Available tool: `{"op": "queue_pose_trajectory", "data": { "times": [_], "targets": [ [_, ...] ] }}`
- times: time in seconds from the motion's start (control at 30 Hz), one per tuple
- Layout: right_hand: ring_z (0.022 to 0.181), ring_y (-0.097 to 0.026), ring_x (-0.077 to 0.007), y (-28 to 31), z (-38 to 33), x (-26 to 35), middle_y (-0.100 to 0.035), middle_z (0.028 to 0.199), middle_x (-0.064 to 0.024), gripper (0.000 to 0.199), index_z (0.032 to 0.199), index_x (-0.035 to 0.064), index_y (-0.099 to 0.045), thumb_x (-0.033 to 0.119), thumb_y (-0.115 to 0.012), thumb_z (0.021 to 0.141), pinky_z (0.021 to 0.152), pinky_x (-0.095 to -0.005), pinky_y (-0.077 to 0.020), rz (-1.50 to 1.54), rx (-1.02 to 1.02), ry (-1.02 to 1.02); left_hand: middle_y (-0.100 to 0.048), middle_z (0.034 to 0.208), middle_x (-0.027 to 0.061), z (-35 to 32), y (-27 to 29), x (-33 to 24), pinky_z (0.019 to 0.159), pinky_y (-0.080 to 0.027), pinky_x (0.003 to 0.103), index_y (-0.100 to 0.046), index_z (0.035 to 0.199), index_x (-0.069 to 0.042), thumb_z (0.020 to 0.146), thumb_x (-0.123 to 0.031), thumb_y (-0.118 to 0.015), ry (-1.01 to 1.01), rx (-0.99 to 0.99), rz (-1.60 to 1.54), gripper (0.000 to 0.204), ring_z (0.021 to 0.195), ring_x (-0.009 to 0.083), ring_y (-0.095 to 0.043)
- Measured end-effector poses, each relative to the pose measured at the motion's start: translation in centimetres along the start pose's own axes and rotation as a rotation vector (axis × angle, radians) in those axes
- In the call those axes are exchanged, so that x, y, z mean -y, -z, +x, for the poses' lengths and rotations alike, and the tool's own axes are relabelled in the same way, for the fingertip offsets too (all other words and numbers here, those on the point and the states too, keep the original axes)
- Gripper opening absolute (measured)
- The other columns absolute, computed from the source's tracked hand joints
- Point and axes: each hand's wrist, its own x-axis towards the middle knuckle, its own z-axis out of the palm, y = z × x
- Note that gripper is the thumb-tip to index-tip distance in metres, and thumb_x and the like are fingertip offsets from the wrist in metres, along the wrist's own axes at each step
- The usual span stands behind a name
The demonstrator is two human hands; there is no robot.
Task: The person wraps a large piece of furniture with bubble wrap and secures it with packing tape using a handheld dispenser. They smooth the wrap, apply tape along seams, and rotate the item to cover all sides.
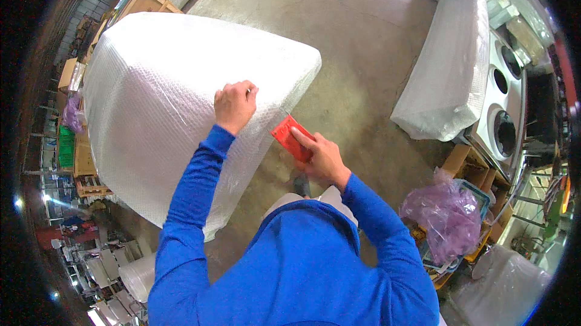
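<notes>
A large block-shaped item wrapped in bubble wrap stands in front of me, reaching to the left. My left hand is over its top near the right side, with fingers curled in and thumb and forefinger together. Whatever they pinch, if anything, is too small to make out. My right hand grips a flat red hand tool, thumb along its upper face. A thin tip at the tool's far end is close to the wrapped item's right edge; I cannot tell whether it touches.
Another long wrapped piece stands at the right, beside a white panel with round openings. Purple plastic film lies over boxes at the lower right. Wooden crates and a green bin line the left. Concrete floor runs between.
</notes>
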Motion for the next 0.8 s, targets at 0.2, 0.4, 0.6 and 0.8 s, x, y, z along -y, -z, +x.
{"op": "queue_pose_trajectory", "data": {
  "times": [0.2,0.4,0.6,0.8],
  "targets": [
    [0.081,-0.068,-0.0410,-3.0,2.0,-3.0,-0.066,0.095,-0.0208,0.083,0.150,0.0306,-0.050,0.036,-0.078,0.073,0.074,-0.0503,-0.0570,-0.043,0.182,-0.009,-0.058,0.143,0.0089,0.5,-2.9,1.0,0.110,-0.035,0.058,-0.055,0.145,-0.022,0.093,-0.026,-0.065,-0.084,-0.083,0.408,0.054,0.134,0.0288,-0.051],
    [0.086,-0.070,-0.0393,-3.8,2.0,-3.6,-0.070,0.096,-0.0207,0.083,0.148,0.0222,-0.052,0.036,-0.078,0.070,0.076,-0.0494,-0.0573,-0.053,0.277,-0.019,-0.040,0.161,0.0143,-7.2,-6.2,-0.8,0.127,-0.013,0.053,-0.047,0.149,0.001,0.092,-0.024,-0.051,-0.505,0.408,0.487,0.062,0.152,0.0314,-0.030],
    [0.090,-0.072,-0.0362,-2.2,3.4,-1.2,-0.074,0.098,-0.0169,0.068,0.136,0.0186,-0.060,0.032,-0.075,0.071,0.076,-0.0494,-0.0579,-0.112,0.406,-0.059,-0.014,0.171,0.0122,-10.1,-9.5,1.0,0.128,-0.002,0.051,-0.035,0.157,0.001,0.096,-0.027,-0.047,-0.608,0.392,0.964,0.068,0.159,0.0307,-0.008],
    [0.088,-0.073,-0.0346,-6.2,6.6,-0.3,-0.075,0.093,-0.0151,0.031,0.097,0.0138,-0.071,0.034,-0.072,0.073,0.073,-0.0513,-0.0572,-0.310,0.557,0.082,-0.009,0.172,0.0112,-9.6,-12.2,1.6,0.127,0.002,0.054,-0.035,0.157,-0.002,0.101,-0.033,-0.043,-0.618,0.432,1.280,0.065,0.158,0.0346,-0.003]
  ]
}}
